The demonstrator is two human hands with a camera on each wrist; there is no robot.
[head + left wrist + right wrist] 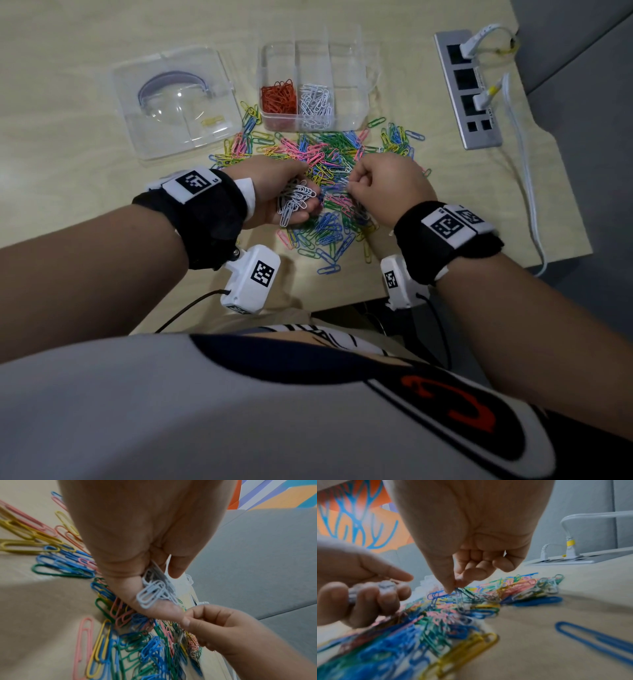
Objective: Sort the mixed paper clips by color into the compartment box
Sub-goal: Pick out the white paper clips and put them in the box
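Observation:
A heap of mixed colored paper clips [329, 178] lies on the wooden table in front of a clear compartment box [346, 113]. The box holds red clips [278, 97] in one cell and white clips [315, 102] in the cell beside it. My left hand [274, 195] hovers over the heap's left part, fingers curled round a bunch of white clips [295, 202] [154, 593]. My right hand [383, 186] is just to its right, thumb and forefinger pinching a pale clip [459, 597] at the top of the heap [453, 615].
The box's clear lid [174, 102] lies upside down at the left with a yellow clip [212, 120] in it. A grey power strip [467, 92] with white plugs and cables sits at the right. The table's front edge runs close below the heap.

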